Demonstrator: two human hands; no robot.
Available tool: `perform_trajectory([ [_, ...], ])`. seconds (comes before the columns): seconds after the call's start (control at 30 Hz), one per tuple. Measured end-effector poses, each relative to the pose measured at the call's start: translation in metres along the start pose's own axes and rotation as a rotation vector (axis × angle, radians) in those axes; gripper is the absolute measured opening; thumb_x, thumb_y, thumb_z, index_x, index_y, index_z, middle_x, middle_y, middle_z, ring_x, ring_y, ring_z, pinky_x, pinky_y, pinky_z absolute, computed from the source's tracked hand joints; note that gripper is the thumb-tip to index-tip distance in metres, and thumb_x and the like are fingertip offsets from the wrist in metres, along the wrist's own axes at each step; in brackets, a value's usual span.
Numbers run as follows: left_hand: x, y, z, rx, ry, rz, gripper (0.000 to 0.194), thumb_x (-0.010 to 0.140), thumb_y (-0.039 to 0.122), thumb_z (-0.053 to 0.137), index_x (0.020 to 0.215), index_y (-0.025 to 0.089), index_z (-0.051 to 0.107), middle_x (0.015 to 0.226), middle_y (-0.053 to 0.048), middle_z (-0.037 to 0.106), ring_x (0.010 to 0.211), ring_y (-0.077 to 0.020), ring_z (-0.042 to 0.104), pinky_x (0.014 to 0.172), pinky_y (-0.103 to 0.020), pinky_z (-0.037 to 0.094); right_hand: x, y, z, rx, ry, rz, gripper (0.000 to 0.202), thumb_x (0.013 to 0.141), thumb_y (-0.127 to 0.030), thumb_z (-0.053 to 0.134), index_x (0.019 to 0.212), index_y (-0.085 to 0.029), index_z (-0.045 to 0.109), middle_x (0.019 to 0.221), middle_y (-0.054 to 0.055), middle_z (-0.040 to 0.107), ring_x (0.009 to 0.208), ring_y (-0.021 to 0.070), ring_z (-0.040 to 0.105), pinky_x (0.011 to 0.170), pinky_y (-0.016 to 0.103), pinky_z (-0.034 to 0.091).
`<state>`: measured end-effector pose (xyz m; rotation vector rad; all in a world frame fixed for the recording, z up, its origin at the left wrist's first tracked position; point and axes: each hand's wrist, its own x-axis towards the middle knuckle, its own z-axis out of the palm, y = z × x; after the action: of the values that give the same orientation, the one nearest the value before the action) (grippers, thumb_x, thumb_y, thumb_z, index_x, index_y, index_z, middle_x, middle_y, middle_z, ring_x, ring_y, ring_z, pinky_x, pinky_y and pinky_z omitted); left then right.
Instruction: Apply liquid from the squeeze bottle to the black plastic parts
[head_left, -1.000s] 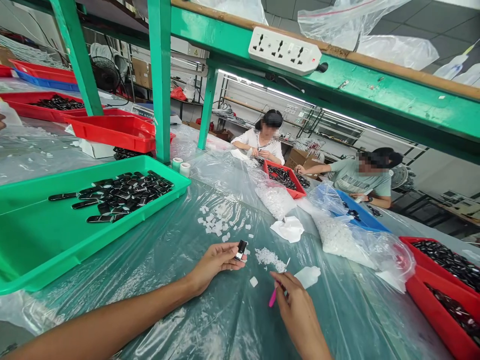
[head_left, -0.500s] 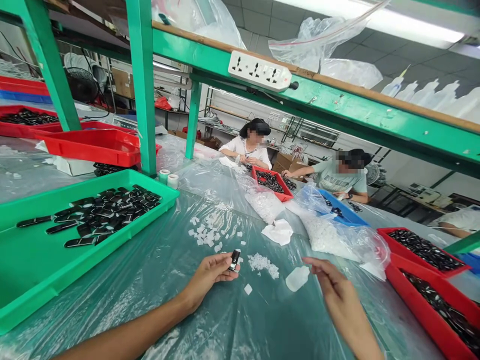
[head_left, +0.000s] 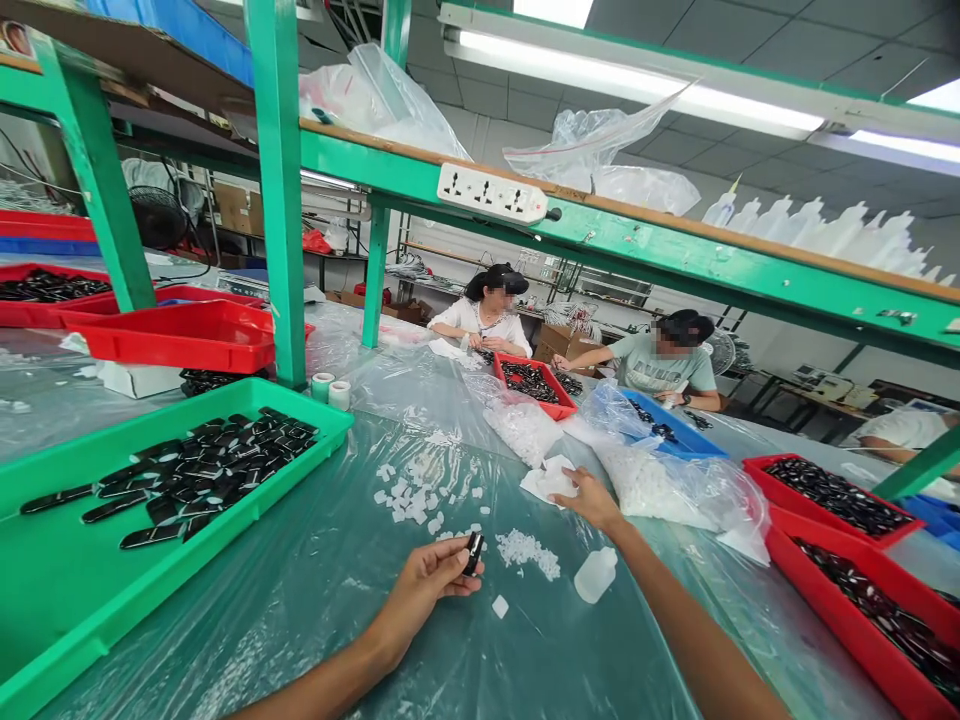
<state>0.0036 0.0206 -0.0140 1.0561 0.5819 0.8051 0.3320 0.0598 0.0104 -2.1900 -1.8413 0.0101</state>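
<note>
Between the thumb and fingers of my left hand (head_left: 431,583) is a small glossy black piece (head_left: 473,553). My right hand (head_left: 589,497) reaches onto a crumpled white tissue (head_left: 547,480), its fingertips touching the near right side; whether they pinch it is hard to see. A translucent white bottle (head_left: 595,575) stands below my right forearm. Small clear bits (head_left: 527,553) form a pile between the hands. White square pieces (head_left: 409,498) are scattered behind my left hand, and a single white square (head_left: 500,606) lies nearer.
A green tray (head_left: 247,505) of black pieces is at the left. Red trays (head_left: 840,610) of black parts stand at the right. Plastic bags (head_left: 660,480) lie behind my right hand. Two people work across the table, beneath a green shelf (head_left: 637,238).
My right hand has moved from beside the bottle, forward and left, to the white tissue. My left hand still holds the black piece, now turned slightly. The camera view has tilted up.
</note>
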Motion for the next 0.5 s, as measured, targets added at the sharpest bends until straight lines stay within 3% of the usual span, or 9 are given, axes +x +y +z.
perform_trajectory([
  [0.13, 0.001, -0.001, 0.000, 0.007, 0.012, -0.002, 0.049, 0.078, 0.041, 0.064, 0.115, 0.010, 0.059, 0.095, -0.013, 0.069, 0.082, -0.0219, 0.065, 0.080, -0.035, 0.049, 0.002, 0.002, 0.015, -0.046, -0.009, 0.064, 0.028, 0.087, -0.031, 0.054, 0.111, -0.016, 0.055, 0.112, 0.007, 0.056, 0.094, 0.0203, 0.058, 0.078, 0.038, 0.048],
  [0.27, 0.001, 0.001, 0.001, 0.002, 0.020, -0.003, 0.050, 0.077, 0.042, 0.064, 0.115, 0.010, 0.059, 0.094, -0.013, 0.069, 0.081, -0.0221, 0.065, 0.080, -0.035, 0.049, -0.009, 0.023, 0.007, -0.115, 0.014, 0.223, 0.029, 0.087, -0.031, 0.053, 0.113, -0.017, 0.053, 0.112, 0.007, 0.056, 0.093, 0.0191, 0.058, 0.078, 0.039, 0.049],
  [0.4, -0.002, 0.003, 0.002, 0.021, -0.003, -0.010, 0.049, 0.078, 0.042, 0.063, 0.115, 0.010, 0.059, 0.095, -0.013, 0.069, 0.081, -0.0223, 0.065, 0.080, -0.035, 0.049, -0.045, 0.053, -0.019, -0.164, 0.053, 0.388, 0.026, 0.088, -0.033, 0.052, 0.108, -0.017, 0.055, 0.107, 0.006, 0.058, 0.087, 0.0171, 0.059, 0.074, 0.036, 0.050],
  [0.5, -0.004, 0.003, 0.003, 0.035, -0.024, -0.010, 0.049, 0.080, 0.041, 0.061, 0.117, 0.009, 0.058, 0.096, -0.014, 0.068, 0.082, -0.0226, 0.064, 0.079, -0.035, 0.048, -0.085, 0.068, -0.029, -0.169, 0.075, 0.439, 0.022, 0.088, -0.035, 0.051, 0.093, -0.015, 0.059, 0.091, 0.004, 0.062, 0.076, 0.0139, 0.060, 0.068, 0.031, 0.049],
])
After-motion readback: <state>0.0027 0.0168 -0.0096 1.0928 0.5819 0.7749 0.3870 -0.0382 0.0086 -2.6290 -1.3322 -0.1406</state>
